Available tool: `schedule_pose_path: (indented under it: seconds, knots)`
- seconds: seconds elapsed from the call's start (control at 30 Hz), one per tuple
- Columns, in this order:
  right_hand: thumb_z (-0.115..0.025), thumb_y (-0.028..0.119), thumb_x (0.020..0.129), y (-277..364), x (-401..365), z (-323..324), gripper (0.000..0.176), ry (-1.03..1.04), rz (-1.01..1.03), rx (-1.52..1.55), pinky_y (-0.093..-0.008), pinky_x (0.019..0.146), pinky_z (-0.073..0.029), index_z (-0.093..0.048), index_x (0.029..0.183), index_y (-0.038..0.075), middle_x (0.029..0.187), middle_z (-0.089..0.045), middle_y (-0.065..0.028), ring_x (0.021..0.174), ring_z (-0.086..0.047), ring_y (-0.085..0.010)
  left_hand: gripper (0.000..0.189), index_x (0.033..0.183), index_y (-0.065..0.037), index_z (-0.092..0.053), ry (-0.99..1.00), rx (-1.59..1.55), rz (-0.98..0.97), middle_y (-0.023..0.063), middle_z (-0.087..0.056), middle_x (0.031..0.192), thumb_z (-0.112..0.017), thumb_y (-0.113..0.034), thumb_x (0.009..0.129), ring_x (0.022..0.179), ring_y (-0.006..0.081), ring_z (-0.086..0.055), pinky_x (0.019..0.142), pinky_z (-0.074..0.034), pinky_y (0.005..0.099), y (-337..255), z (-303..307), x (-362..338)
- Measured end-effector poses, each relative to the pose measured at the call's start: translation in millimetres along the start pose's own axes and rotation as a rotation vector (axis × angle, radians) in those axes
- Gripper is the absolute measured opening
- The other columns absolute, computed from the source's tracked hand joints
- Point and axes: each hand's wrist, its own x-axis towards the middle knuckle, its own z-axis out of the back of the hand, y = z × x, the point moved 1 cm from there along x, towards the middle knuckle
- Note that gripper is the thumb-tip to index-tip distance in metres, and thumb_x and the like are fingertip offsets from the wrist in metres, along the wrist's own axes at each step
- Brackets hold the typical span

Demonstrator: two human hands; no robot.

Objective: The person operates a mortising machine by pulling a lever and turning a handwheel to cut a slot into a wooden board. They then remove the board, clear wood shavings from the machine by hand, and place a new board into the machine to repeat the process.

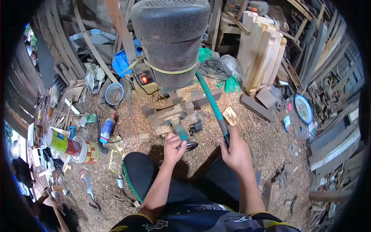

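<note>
My right hand (235,151) is closed around the dark grip of a long green lever (210,97), which runs up to the machine. My left hand (174,148) curls at a dark handwheel (191,145) on the front of a clamp low on the machine; its fingertips are partly hidden. Above stands the machine, which looks like a drill press, with a big dark housing (166,46) and a red-lit switch (144,79). Under the housing a wood block (170,115) sits at the clamp, amid shavings. The cutting tool is hidden.
Wood shavings cover the floor. Pale timber pieces (262,54) stand at the back right. On the left are a spray bottle (108,128), paint buckets (87,150) and a knife-like blade (90,189). A blue-rimmed basin (303,109) lies right. Another person's arm (58,212) shows lower left.
</note>
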Motion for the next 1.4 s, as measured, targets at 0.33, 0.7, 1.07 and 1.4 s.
schedule_pose_path:
  seconds: [0.33, 0.7, 1.07, 1.4]
  knots:
    - [-0.068, 0.018, 0.101, -53.6, 2.6, -81.2, 0.039, 0.055, -0.107, 0.144, -0.0535, 0.067, -0.053, -0.053, 0.134, 0.004, 0.092, -0.065, -0.0257, 0.078, -0.067, -0.0485, 0.025, 0.066, -0.001, -0.058, -0.004, -0.04, -0.007, 0.0084, -0.052, 0.069, -0.073, -0.01, 0.084, 0.074, 0.0288, -0.049, 0.072, -0.041, 0.0422, 0.2, 0.9, 5.7]
    - [-0.058, 0.029, 0.102, -145.5, 67.7, -258.0, 0.047, -0.264, 0.129, 0.306, -0.0535, 0.104, -0.044, -0.054, 0.136, -0.001, 0.127, -0.059, -0.0279, 0.118, -0.057, -0.0497, 0.036, 0.065, -0.002, -0.052, 0.012, -0.062, -0.04, 0.0092, -0.051, 0.068, -0.073, -0.019, 0.09, 0.072, 0.0304, -0.047, 0.072, -0.041, 0.0426, 3.4, 3.0, 7.7]
    - [-0.068, 0.025, 0.099, -140.4, 64.7, -258.2, 0.041, -0.262, 0.085, 0.365, -0.054, 0.092, -0.05, -0.057, 0.132, 0.002, 0.115, -0.064, -0.0283, 0.106, -0.062, -0.0505, 0.029, 0.068, 0.0, -0.056, -0.046, -0.035, -0.06, 0.0103, -0.051, 0.071, -0.07, -0.013, 0.09, 0.075, 0.0304, -0.049, 0.071, -0.041, 0.0427, -1.3, 0.2, 2.0]
    - [-0.054, -0.005, 0.083, -29.3, -1.9, 1.6, 0.091, 0.112, 0.243, 0.344, -0.0449, 0.132, -0.017, -0.025, 0.168, 0.007, 0.171, -0.025, -0.0309, 0.161, -0.02, -0.0466, 0.027, 0.071, 0.002, -0.062, -0.087, 0.037, -0.029, 0.0121, -0.057, 0.073, -0.072, -0.011, 0.092, 0.075, 0.0318, -0.052, 0.072, -0.045, 0.0432, -0.1, -2.8, -7.3]
